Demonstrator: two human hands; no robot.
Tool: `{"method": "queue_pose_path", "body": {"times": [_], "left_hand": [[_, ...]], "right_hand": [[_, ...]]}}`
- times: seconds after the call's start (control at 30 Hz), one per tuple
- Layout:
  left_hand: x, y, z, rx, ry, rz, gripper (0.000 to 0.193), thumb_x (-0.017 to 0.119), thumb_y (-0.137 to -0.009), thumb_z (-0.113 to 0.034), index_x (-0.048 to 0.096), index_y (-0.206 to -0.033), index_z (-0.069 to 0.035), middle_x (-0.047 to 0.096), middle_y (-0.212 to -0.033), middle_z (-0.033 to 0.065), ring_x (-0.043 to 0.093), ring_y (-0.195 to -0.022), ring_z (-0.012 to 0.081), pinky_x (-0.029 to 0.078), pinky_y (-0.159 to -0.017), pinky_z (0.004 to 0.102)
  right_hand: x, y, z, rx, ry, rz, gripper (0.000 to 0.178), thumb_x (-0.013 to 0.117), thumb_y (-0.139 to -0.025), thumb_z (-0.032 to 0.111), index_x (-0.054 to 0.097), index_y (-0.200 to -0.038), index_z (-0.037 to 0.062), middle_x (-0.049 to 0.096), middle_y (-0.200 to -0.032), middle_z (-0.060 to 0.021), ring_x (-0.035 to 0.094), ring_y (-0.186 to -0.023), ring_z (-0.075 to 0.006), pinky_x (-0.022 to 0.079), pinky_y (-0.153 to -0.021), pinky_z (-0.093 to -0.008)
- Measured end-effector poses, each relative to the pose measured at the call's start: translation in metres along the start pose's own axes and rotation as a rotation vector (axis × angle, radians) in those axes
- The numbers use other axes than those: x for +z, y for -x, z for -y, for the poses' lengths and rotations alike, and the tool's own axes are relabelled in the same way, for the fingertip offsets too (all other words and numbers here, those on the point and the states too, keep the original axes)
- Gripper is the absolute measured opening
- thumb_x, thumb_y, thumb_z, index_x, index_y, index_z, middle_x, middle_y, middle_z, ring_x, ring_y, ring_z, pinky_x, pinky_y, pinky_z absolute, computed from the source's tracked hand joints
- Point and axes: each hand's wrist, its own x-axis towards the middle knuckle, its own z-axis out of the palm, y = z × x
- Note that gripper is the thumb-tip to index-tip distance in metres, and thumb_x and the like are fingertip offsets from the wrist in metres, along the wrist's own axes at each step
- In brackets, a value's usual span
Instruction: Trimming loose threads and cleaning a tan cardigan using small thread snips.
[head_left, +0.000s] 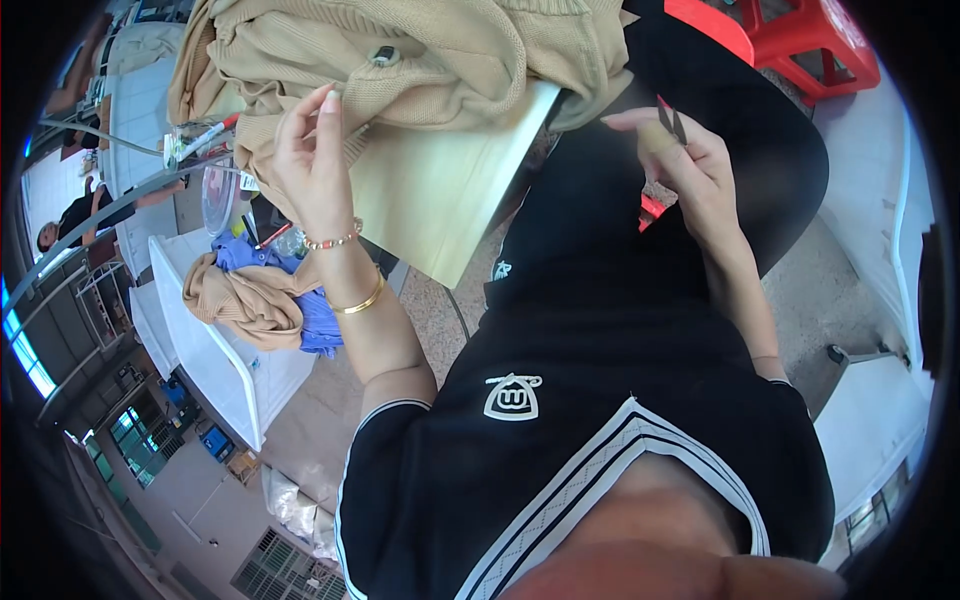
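A beige knit sweater (420, 60) lies bunched over a pale wooden board (440, 190) in front of me, with a small dark label (383, 56) showing on it. My left hand (312, 150) is raised at the sweater's near left edge. Its thumb and forefinger come together in a pinch, and whatever may be between them is too fine to make out. Off the board's right side, above my dark-clothed leg, my right hand (695, 170) holds a pair of thread snips (672, 125). Their dark blades point up past the fingers, and red handle parts show below the palm.
Left of the board, a white bin (235, 365) holds a beige knit garment (250, 300) and purple cloth (320, 325). Pens (272, 236) lie near it. A red plastic stool (815, 45) stands at upper right. Another person (85, 212) is at far left.
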Motion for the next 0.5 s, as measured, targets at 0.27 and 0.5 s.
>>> {"method": "queue_pose_path", "body": {"times": [0.27, 0.5], "left_hand": [[0.028, -0.021, -0.002, 0.073, -0.497, -0.012, 0.034, 0.065, -0.092, -0.032, 0.073, -0.098, 0.0, 0.067, -0.085, 0.0145, 0.061, -0.079, 0.0208, 0.046, -0.073, 0.0325], [0.044, -0.029, -0.009, 0.107, -0.598, 0.084, 0.033, 0.071, -0.086, -0.034, 0.075, -0.088, -0.001, 0.065, -0.073, 0.0098, 0.057, -0.074, 0.0215, 0.045, -0.072, 0.0361]], "right_hand": [[-0.003, 0.007, -0.005, 0.01, -0.019, -0.008, 0.035, 0.046, -0.102, 0.024, 0.066, -0.111, -0.0028, 0.043, -0.061, 0.0073, 0.036, -0.053, -0.0004, 0.025, -0.05, -0.0189], [0.001, 0.006, -0.011, 0.013, -0.063, -0.028, 0.034, 0.045, -0.102, 0.023, 0.067, -0.109, -0.0022, 0.042, -0.059, 0.0072, 0.036, -0.053, -0.0002, 0.025, -0.05, -0.0187]]}}
